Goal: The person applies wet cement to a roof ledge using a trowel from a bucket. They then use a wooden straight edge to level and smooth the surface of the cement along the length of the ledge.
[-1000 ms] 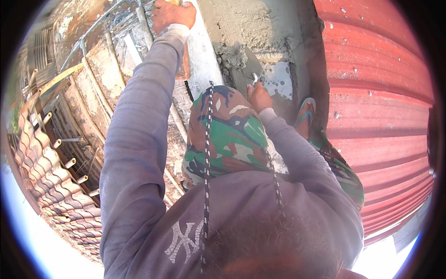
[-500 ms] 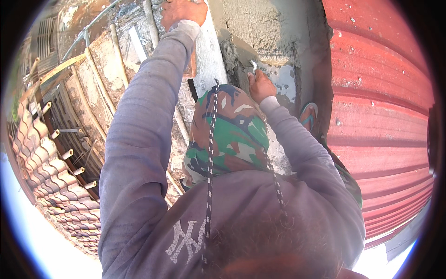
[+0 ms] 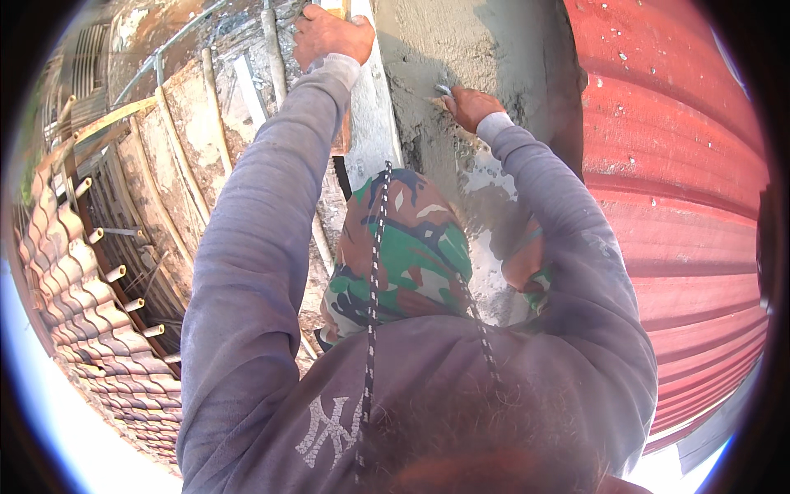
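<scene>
My right hand [image 3: 477, 109] is closed around a trowel; only a bit of its silvery metal [image 3: 444, 89] shows, and its blade is hard to make out against the mortar. Beneath it lies wet grey mortar [image 3: 436, 53], smooth in places and rough in others. My left hand [image 3: 333, 37] is farther left and up, its fingers curled over the edge of an orange-brown wooden board [image 3: 340, 128]. A pale grey-white strip [image 3: 370, 115] runs between this board and the mortar. The undersides of the left fingers are hidden.
Red corrugated metal sheeting [image 3: 666, 189] borders the mortar on the right. Left and below are wooden poles [image 3: 177, 160] and a tiled roof [image 3: 99, 329]. My camouflage-clad leg [image 3: 403, 247] is in the middle, close to the pale strip.
My right hand has moved up, away from me, over the mortar with the trowel. The left hand has shifted slightly right and down. The sandalled foot seen before is now out of sight.
</scene>
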Demonstrator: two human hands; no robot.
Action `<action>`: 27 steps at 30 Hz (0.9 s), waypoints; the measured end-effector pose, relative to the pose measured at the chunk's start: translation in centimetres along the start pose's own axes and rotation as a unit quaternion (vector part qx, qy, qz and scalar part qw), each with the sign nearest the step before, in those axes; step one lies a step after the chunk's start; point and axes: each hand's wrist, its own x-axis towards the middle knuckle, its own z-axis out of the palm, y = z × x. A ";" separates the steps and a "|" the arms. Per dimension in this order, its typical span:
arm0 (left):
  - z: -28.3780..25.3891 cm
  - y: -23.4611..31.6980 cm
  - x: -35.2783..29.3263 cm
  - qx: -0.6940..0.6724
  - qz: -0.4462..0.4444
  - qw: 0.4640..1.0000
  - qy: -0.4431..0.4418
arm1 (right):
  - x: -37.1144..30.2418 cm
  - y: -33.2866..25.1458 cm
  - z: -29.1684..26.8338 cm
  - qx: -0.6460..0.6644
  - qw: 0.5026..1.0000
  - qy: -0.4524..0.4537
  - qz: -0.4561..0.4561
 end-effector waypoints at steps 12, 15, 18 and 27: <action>0.4 -0.8 -0.1 -0.007 0.013 1.000 0.012 | -1.5 -0.1 -1.8 0.042 0.999 -0.022 0.006; 0.5 -0.5 0.0 -0.001 0.016 1.000 0.017 | -3.1 2.5 -1.4 -0.029 0.998 -0.008 -0.048; 0.1 -0.3 -0.2 -0.016 0.013 1.000 0.020 | -2.1 4.7 -3.8 -0.118 0.987 0.003 -0.109; -0.6 0.1 -0.3 -0.008 -0.005 1.000 -0.008 | 7.2 4.5 -11.8 -0.280 0.947 0.045 -0.152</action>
